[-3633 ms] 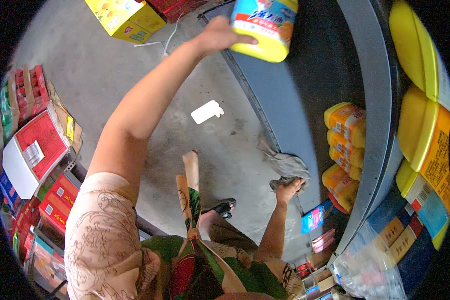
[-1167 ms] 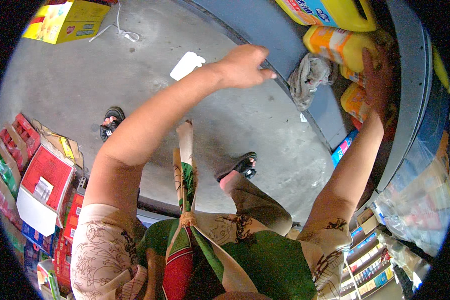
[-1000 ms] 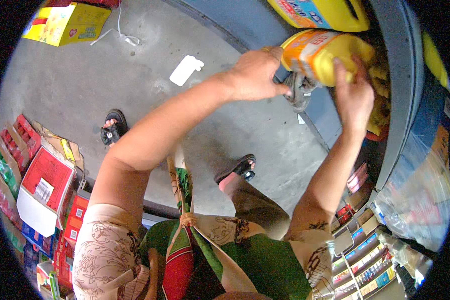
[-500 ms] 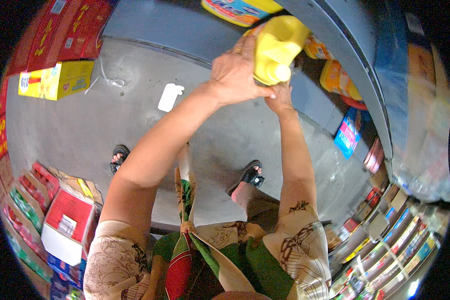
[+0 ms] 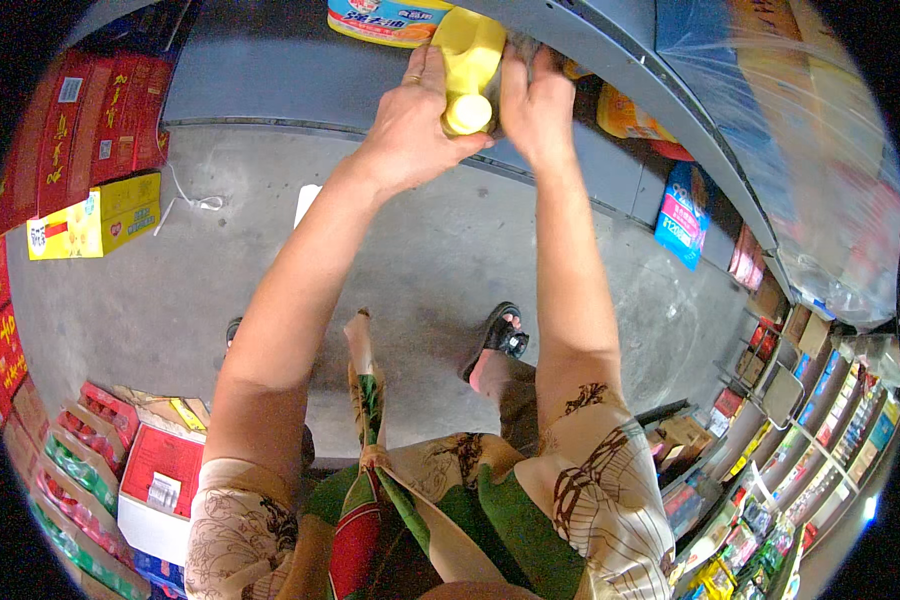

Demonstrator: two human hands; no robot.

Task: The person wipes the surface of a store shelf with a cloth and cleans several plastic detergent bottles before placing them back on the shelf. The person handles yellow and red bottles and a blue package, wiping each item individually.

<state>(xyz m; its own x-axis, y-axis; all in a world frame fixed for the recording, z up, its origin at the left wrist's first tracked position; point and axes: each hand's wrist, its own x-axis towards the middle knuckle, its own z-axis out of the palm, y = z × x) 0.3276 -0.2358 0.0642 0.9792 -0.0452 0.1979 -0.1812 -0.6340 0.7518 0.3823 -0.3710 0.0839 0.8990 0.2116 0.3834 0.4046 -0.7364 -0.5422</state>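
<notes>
A yellow plastic jug with a yellow screw cap stands at the edge of a low grey shelf, cap side toward me. My left hand is closed around its left side, thumb below the cap and fingers along the body. Against the right side lies my right hand, its fingers reaching forward and partly blurred. Just left of the jug sits another yellow bottle with a blue and orange label. To the right of my right hand, orange-yellow bottles stand under the upper shelf edge.
A grey metal shelf edge curves close above my right hand. A blue and pink packet hangs or leans at the shelf front. Red boxes and a yellow carton are at left, stacked drink packs at lower left.
Both hands have carried the yellow jug forward and left, beside the labelled bottle. The right hand has shifted from beneath the jug to its right side.
</notes>
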